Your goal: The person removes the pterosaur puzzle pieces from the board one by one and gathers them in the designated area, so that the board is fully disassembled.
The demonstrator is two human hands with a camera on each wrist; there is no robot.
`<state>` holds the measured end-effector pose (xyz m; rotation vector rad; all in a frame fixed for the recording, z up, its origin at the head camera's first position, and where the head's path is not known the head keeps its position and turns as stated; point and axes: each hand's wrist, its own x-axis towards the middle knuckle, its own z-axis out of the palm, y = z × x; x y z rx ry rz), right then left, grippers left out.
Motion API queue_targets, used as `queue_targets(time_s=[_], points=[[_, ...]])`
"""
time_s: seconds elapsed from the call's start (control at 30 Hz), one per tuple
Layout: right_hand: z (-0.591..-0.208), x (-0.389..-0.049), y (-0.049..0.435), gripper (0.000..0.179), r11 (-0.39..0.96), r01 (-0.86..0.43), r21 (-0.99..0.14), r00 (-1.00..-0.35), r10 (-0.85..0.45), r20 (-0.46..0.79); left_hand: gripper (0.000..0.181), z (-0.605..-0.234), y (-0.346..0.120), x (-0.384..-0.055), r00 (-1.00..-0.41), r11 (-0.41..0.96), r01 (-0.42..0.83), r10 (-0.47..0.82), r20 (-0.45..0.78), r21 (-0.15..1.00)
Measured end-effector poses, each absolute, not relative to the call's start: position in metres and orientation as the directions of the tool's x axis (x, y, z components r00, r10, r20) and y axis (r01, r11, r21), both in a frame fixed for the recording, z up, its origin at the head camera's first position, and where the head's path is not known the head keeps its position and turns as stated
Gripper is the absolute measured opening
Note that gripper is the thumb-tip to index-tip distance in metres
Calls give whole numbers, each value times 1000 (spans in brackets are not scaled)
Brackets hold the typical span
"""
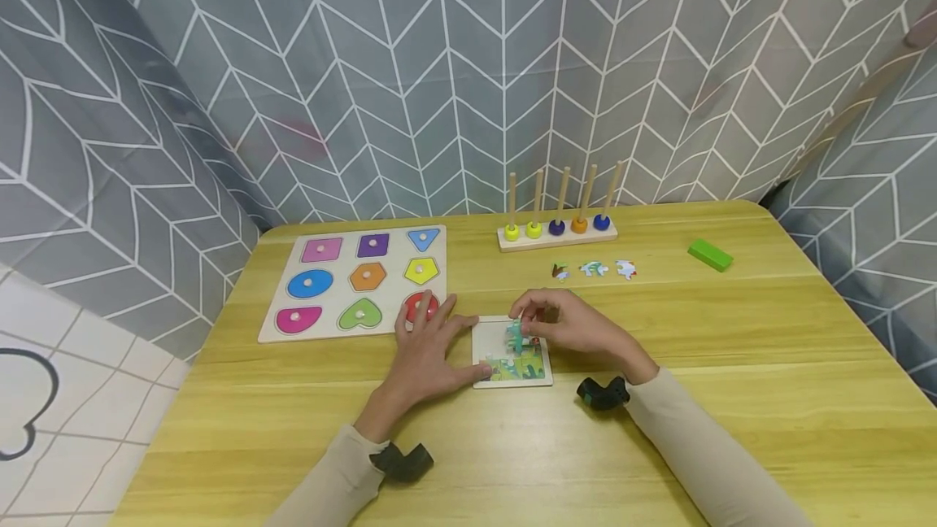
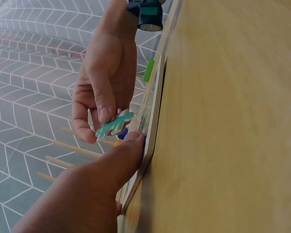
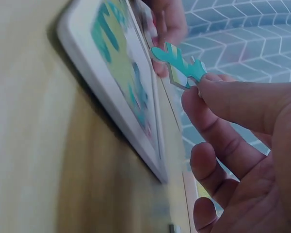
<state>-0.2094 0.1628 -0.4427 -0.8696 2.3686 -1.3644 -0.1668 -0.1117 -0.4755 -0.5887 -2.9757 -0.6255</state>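
Between thumb and fingertips, my right hand pinches a teal jigsaw puzzle piece, tilted above the wooden puzzle tray. The lower part of the tray carries fitted green and teal pieces; part of its upper area shows bare board. My left hand lies along the tray's left side with its fingers spread. Its thumb rests on the tray's edge, and its index fingertip is by the upper left corner. Three loose puzzle pieces lie beyond the right hand.
A shape board with knobbed pieces stands left, partly under my left fingers. Toward the back edge is a peg stand with coloured beads. A green block lies to the right, and a patterned curtain hangs behind the table.
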Motion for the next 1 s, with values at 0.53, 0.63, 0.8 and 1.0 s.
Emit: queue_targets(time_s=[0.53,0.63,0.8,1.0], points=[[-441,-231,218,19,474,-287,-833,-897,-438,60,76,-475,-111,-166,-931,844,358,354,88,398],[-441,-233,227,20,502,-277,-819,-909,-412,55,76,-475,-112,-167,-931,844,359,356,84,398],[-441,-235,239,22,522,-254,-814,-925,-378,46,76,-476,-112,-167,-929,845,366,358,95,390],[-444,-236,253,23,527,-245,-814,-934,-354,52,74,-476,-112,-166,-926,839,376,358,120,393]])
